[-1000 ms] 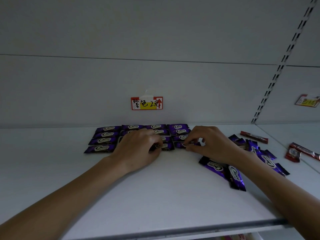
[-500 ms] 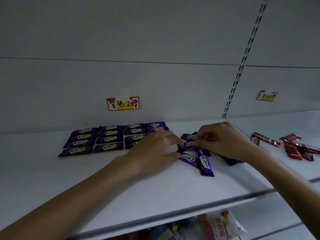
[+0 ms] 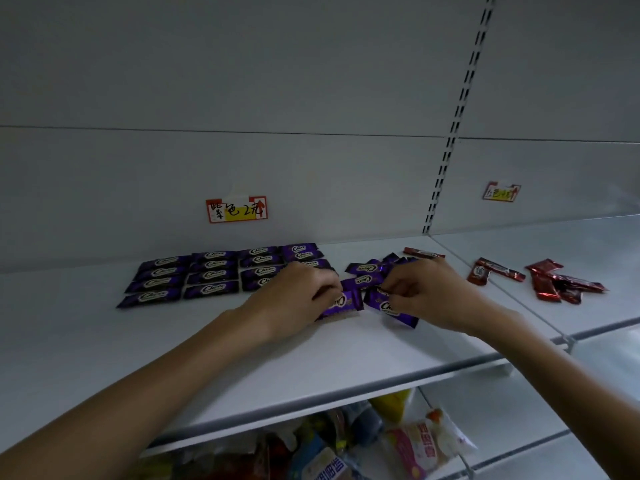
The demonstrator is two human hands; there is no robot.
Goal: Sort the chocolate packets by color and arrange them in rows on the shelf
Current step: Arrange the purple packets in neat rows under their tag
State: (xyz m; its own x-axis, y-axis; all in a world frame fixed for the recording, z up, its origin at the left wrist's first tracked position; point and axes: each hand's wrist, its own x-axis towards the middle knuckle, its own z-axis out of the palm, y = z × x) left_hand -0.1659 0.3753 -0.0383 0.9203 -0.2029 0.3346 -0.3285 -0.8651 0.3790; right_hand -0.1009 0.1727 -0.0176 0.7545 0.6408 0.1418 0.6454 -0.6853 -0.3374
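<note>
Purple chocolate packets lie in neat rows (image 3: 207, 275) on the white shelf (image 3: 173, 358), below a price label. My left hand (image 3: 298, 299) pinches one purple packet (image 3: 341, 304) at its left end. My right hand (image 3: 426, 292) grips another purple packet (image 3: 389, 308) just to the right of it. Behind my hands, several loose purple packets (image 3: 367, 268) sit in a small pile. Red packets (image 3: 561, 284) lie scattered on the neighbouring shelf section, and one red packet (image 3: 424, 252) rests near the back wall.
A slotted upright (image 3: 450, 133) divides the two shelf sections. The purple price label (image 3: 237, 210) and a second label (image 3: 498, 192) are stuck to the back panel. Bagged snacks (image 3: 346, 445) fill the shelf below.
Both hands have left the arranged rows and moved right to the loose purple pile, each taking hold of a packet. The view has shifted right, showing more red packets.
</note>
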